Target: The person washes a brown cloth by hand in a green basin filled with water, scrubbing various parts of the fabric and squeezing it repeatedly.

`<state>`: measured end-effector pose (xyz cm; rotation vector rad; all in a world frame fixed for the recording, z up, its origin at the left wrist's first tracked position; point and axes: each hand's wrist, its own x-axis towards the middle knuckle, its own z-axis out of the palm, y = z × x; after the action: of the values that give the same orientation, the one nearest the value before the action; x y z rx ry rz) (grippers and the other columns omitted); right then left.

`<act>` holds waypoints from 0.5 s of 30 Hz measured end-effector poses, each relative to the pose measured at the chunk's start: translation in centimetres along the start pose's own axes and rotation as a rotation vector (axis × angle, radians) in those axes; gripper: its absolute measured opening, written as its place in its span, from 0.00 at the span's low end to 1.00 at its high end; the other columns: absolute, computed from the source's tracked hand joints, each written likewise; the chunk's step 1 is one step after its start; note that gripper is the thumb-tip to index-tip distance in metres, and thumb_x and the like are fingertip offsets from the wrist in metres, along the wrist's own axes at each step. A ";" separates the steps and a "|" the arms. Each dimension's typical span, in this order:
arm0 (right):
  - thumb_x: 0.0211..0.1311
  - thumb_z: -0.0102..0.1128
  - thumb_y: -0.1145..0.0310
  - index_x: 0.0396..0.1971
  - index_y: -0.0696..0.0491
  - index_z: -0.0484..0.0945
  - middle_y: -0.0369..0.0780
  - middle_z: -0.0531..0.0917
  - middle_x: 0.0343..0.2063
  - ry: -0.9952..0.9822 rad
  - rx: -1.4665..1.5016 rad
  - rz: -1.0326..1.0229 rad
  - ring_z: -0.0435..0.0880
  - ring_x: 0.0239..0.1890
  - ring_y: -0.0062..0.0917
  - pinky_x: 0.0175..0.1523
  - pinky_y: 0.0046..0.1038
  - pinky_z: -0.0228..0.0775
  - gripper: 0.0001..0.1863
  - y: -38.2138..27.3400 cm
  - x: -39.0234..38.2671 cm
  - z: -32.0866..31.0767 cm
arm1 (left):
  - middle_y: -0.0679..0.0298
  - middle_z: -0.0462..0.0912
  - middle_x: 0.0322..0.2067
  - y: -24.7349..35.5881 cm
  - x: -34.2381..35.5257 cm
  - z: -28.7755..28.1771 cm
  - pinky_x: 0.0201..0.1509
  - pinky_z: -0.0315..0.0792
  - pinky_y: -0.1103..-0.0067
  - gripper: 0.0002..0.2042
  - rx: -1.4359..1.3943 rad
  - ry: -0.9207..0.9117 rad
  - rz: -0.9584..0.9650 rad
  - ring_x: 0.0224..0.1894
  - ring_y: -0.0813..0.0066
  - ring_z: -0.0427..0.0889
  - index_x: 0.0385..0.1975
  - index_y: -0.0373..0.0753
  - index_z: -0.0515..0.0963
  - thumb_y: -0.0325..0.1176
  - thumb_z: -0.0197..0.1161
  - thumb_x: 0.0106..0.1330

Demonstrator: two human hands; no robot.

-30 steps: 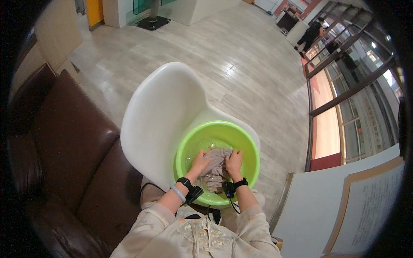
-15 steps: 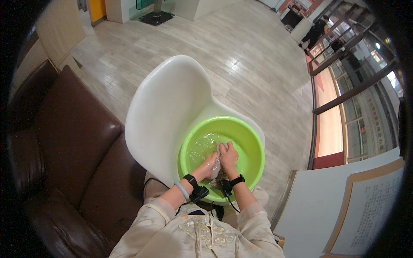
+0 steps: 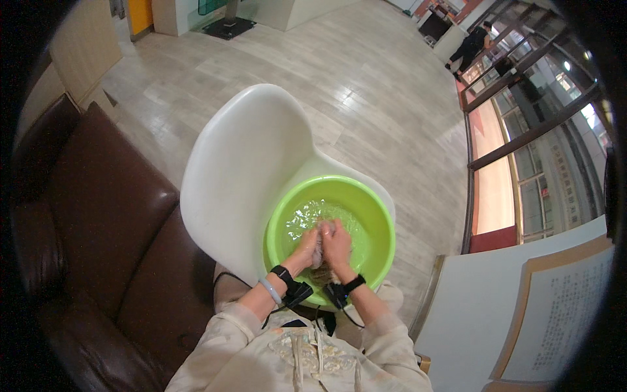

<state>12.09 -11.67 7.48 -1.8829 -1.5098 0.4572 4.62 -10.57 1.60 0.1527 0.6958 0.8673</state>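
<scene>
Cloth point(image 3: 318, 257), spread a second ago, now seems squeezed between left grip point(image 3: 309, 248) and right grip point(image 3: 336, 244), both clenched on it; green basin point(image 3: 373, 228) beneath.

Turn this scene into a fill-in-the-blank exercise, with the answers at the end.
1. The number of hands gripping the cloth is ____.
2. The round basin is bright ____.
3. It stands on a ____ chair.
4. The pale bracelet is worn on the ____ side.

Missing words: two; green; white; left.
</scene>
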 end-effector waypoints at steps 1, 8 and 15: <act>0.56 0.55 0.60 0.29 0.56 0.72 0.51 0.76 0.21 0.015 0.054 -0.065 0.76 0.24 0.44 0.29 0.37 0.67 0.13 -1.7 -1.0 -0.1 | 0.65 0.78 0.37 0.1 0.2 -0.5 0.39 0.73 0.76 0.18 -0.087 0.018 -0.031 0.37 0.76 0.75 0.45 0.38 0.72 0.46 0.48 0.67; 0.55 0.57 0.56 0.32 0.59 0.72 0.52 0.77 0.24 -0.048 -0.114 0.020 0.76 0.26 0.46 0.32 0.37 0.66 0.18 3.0 1.6 -1.1 | 0.63 0.74 0.21 -0.1 0.8 -1.2 0.31 0.68 0.72 0.20 0.566 0.097 0.260 0.24 0.71 0.72 0.28 0.35 0.75 0.48 0.50 0.65; 0.53 0.58 0.50 0.28 0.57 0.72 0.49 0.79 0.24 0.074 -0.186 0.256 0.77 0.28 0.44 0.34 0.39 0.67 0.22 7.4 3.8 -3.0 | 0.50 0.71 0.45 2.4 -1.0 -0.6 0.51 0.64 0.66 0.18 1.206 0.395 0.741 0.49 0.53 0.69 0.48 0.37 0.67 0.38 0.55 0.61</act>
<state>20.37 -9.66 5.09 -2.2271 -1.3064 0.3664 2.20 -9.84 2.62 1.4155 1.5230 1.0748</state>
